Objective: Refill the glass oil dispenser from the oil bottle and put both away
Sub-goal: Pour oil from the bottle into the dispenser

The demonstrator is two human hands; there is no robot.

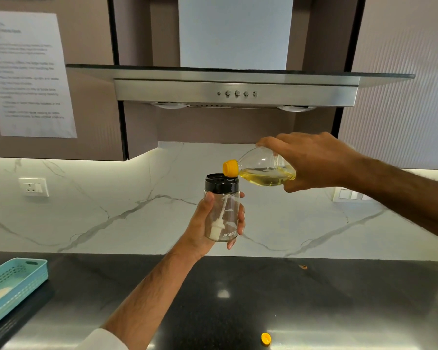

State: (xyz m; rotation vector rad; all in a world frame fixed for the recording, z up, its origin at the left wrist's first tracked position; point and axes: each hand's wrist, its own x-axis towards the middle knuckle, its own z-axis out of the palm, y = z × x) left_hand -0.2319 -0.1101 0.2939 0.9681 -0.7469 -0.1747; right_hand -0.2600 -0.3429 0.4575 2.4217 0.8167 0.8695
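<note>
My left hand [208,223] grips the glass oil dispenser [223,210] upright in the air above the counter. It has a black top and a white tube inside, and looks nearly empty. My right hand [311,162] holds the clear oil bottle [263,170] tilted on its side, with its yellow spout over the dispenser's black top. Pale yellow oil lies along the bottle's lower side. A small yellow cap [266,339] lies on the counter near the front edge.
A black counter [314,299] runs below my arms, backed by a white marble wall. A teal slotted basket [13,286] stands at the left edge. A steel range hood [235,92] hangs overhead. A printed sheet is taped to the left cabinet.
</note>
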